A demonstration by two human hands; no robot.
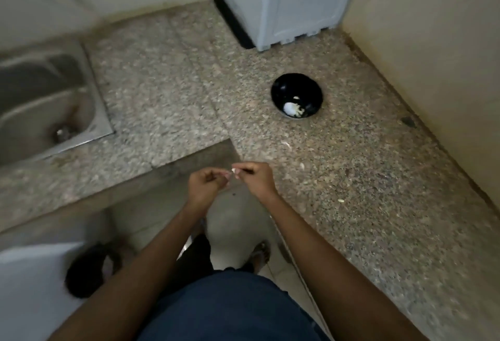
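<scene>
My left hand [204, 185] and my right hand [255, 178] meet in front of the inner corner of the speckled stone counter [167, 75]. Between their fingertips both pinch a small white piece [233, 171], too small and blurred to name. A black bowl [296, 95] stands on the counter beyond my right hand, with a white peeled lump and pale scraps [293, 108] in it. Small pale flakes [341, 200] lie on the counter to the right of my hands.
A steel sink [48, 97] is set into the counter at the left. A pale plastic appliance [289, 0] stands in the far corner against the wall. Below are the tiled floor, a dark round object [86, 270] and a white surface [29, 286].
</scene>
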